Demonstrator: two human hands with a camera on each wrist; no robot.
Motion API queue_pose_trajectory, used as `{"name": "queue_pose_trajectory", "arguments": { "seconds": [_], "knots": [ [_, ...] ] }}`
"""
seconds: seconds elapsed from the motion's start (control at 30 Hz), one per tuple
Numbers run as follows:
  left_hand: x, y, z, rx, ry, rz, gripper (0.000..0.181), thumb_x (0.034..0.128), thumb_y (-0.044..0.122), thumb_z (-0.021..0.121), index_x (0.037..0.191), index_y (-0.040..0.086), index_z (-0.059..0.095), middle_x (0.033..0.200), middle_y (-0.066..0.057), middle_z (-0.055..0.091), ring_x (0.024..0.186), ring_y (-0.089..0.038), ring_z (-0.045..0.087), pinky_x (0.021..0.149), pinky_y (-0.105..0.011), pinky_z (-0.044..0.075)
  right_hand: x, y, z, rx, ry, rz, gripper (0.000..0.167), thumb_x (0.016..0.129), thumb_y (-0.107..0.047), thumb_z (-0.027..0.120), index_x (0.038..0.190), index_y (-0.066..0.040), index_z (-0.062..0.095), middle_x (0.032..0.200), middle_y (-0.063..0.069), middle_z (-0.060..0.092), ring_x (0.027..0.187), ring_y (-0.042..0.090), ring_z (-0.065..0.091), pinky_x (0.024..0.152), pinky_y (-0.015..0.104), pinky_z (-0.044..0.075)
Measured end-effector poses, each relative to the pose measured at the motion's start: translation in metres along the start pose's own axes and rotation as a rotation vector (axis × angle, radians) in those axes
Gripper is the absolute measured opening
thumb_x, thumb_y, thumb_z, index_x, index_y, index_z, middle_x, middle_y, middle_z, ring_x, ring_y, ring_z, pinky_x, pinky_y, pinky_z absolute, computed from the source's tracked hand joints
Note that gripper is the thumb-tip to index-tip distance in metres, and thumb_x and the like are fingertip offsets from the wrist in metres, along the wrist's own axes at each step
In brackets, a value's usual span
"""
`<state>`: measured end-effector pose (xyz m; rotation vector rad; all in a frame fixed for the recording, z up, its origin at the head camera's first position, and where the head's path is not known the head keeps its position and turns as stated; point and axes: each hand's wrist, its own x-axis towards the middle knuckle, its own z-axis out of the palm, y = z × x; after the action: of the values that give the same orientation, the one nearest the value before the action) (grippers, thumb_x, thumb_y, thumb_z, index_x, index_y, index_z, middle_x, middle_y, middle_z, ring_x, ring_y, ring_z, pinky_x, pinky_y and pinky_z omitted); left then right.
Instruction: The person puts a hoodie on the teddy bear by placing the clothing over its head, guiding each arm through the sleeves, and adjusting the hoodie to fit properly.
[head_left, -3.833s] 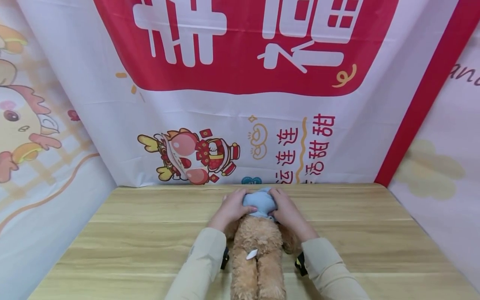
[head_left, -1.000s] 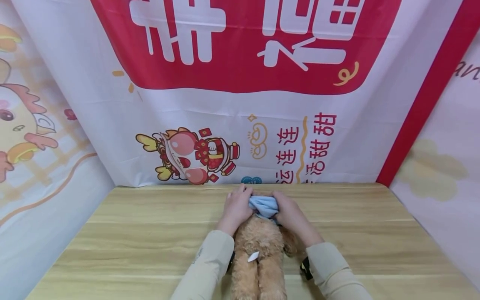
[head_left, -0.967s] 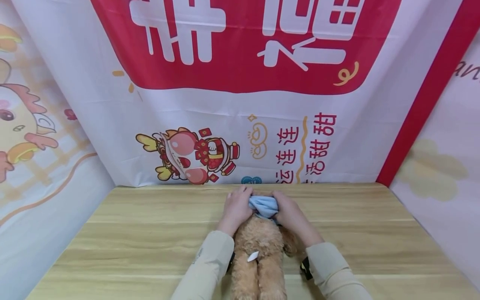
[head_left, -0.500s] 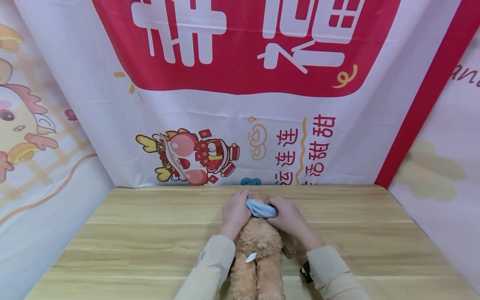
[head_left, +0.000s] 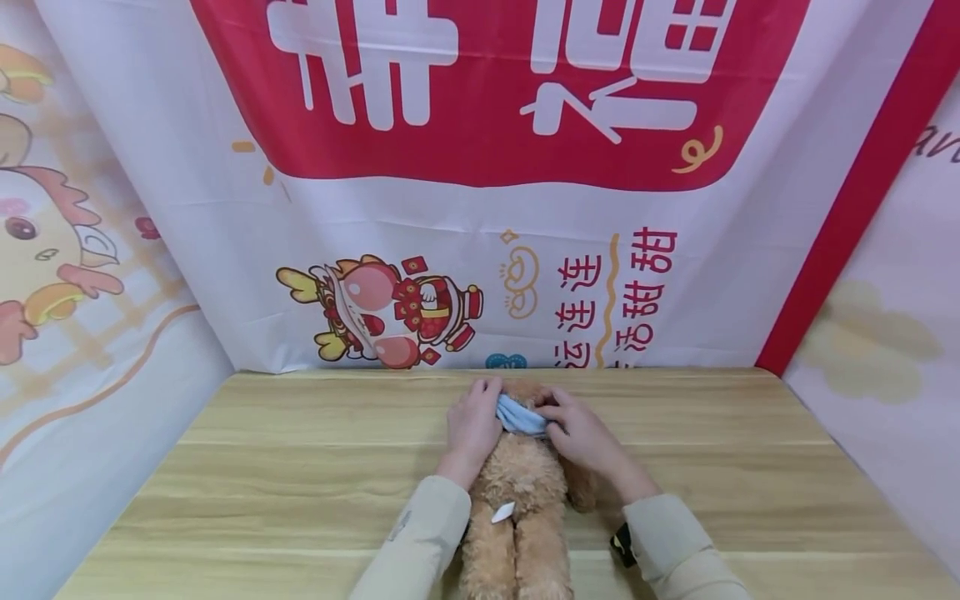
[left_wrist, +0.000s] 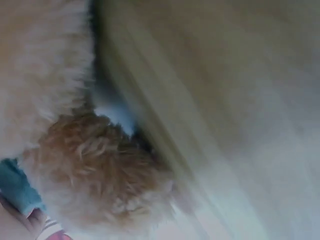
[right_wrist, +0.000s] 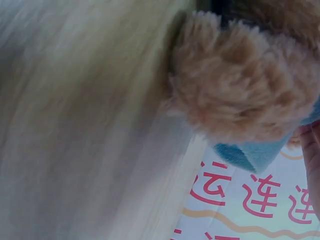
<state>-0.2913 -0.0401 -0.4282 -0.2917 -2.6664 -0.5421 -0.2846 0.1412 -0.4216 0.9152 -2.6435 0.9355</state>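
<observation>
A brown plush toy [head_left: 521, 475] lies on the table, its legs toward the near edge and a small white tag on its lower body. Light blue cloth [head_left: 521, 417] crosses its head end, with brown fur showing beyond it. The left hand [head_left: 474, 425] grips the cloth and head from the left side. On the other side, the right hand [head_left: 588, 433] pinches the cloth's right end between thumb and fingers. Fur fills much of the left wrist view, beside a bit of blue cloth [left_wrist: 19, 187]. In the right wrist view, blue cloth [right_wrist: 257, 152] hangs past the fur, next to fingers.
The wooden table [head_left: 300, 467] meets a white and red printed banner [head_left: 480, 150] at its back edge. Printed cloths with cartoon drawings hang at the left and right. A black strap [head_left: 622, 546] shows by the right sleeve.
The blue cloth went from a rounded cover over the head to a narrow folded band, baring brown fur beyond it. The right hand has shifted slightly right, its fingers now pinching the band's end.
</observation>
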Motion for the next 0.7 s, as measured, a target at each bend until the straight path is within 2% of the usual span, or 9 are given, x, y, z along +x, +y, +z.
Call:
{"name": "queue_pose_trajectory", "arguments": {
  "seconds": [0.1,0.2,0.33,0.4,0.47,0.6,0.7],
  "knots": [
    [-0.003,-0.002,-0.001,-0.02,-0.002,0.036,0.038,0.0759,-0.006,0.063,0.107,0.014,0.057,0.108,-0.012,0.061,0.092,-0.03,0.062,0.074,-0.044,0.051,0.006,0.0,0.001,-0.011,0.001,0.051,0.029,0.092,0.002,0.047,0.11,-0.001,0.069,0.128,0.017,0.056,0.12,0.036,0.055,0.099,0.05,0.046],
    [-0.005,-0.003,-0.001,-0.053,-0.002,0.053,0.04,0.0755,-0.008,0.062,0.109,0.013,0.058,0.11,-0.013,0.06,0.095,-0.031,0.062,0.08,-0.046,0.051,0.014,0.0,0.002,-0.045,-0.004,0.077,0.025,0.093,0.003,0.051,0.108,-0.004,0.07,0.13,0.016,0.058,0.121,0.036,0.055,0.098,0.05,0.047],
    [-0.006,-0.004,-0.001,-0.035,0.012,0.111,0.041,0.0761,-0.007,0.063,0.112,0.013,0.06,0.111,-0.013,0.06,0.097,-0.03,0.061,0.082,-0.045,0.052,0.023,0.0,0.001,-0.022,-0.038,0.157,0.025,0.092,0.0,0.056,0.115,-0.006,0.066,0.118,0.014,0.065,0.11,0.031,0.061,0.092,0.046,0.05],
    [-0.008,-0.004,0.0,-0.016,0.047,0.166,0.041,0.0757,-0.007,0.065,0.112,0.013,0.062,0.11,-0.013,0.06,0.097,-0.03,0.061,0.083,-0.043,0.052,0.027,0.001,0.0,-0.032,-0.058,0.194,0.029,0.092,-0.003,0.058,0.12,-0.006,0.064,0.11,0.012,0.066,0.102,0.028,0.062,0.087,0.044,0.051],
    [-0.009,-0.004,0.001,0.018,0.101,0.227,0.04,0.0748,-0.006,0.067,0.11,0.012,0.064,0.108,-0.013,0.061,0.096,-0.028,0.061,0.082,-0.041,0.053,0.03,0.001,0.0,-0.07,-0.054,0.212,0.029,0.091,-0.004,0.06,0.119,-0.006,0.065,0.104,0.011,0.066,0.096,0.026,0.063,0.083,0.043,0.052],
    [-0.011,-0.003,0.001,0.089,0.197,0.303,0.035,0.0765,-0.003,0.068,0.106,0.014,0.065,0.105,-0.011,0.062,0.091,-0.025,0.062,0.078,-0.037,0.054,0.035,0.0,0.001,-0.143,0.005,0.231,0.012,0.092,-0.006,0.059,0.096,-0.006,0.071,0.09,0.009,0.066,0.085,0.025,0.063,0.076,0.04,0.052],
    [-0.012,-0.001,-0.001,0.124,0.234,0.316,0.026,0.0831,0.001,0.062,0.104,0.016,0.065,0.099,-0.008,0.061,0.084,-0.022,0.061,0.071,-0.034,0.053,0.034,-0.001,0.002,-0.179,0.075,0.272,0.014,0.091,-0.006,0.059,0.081,-0.008,0.068,0.085,0.009,0.069,0.08,0.025,0.065,0.072,0.04,0.052]
  ]
}}
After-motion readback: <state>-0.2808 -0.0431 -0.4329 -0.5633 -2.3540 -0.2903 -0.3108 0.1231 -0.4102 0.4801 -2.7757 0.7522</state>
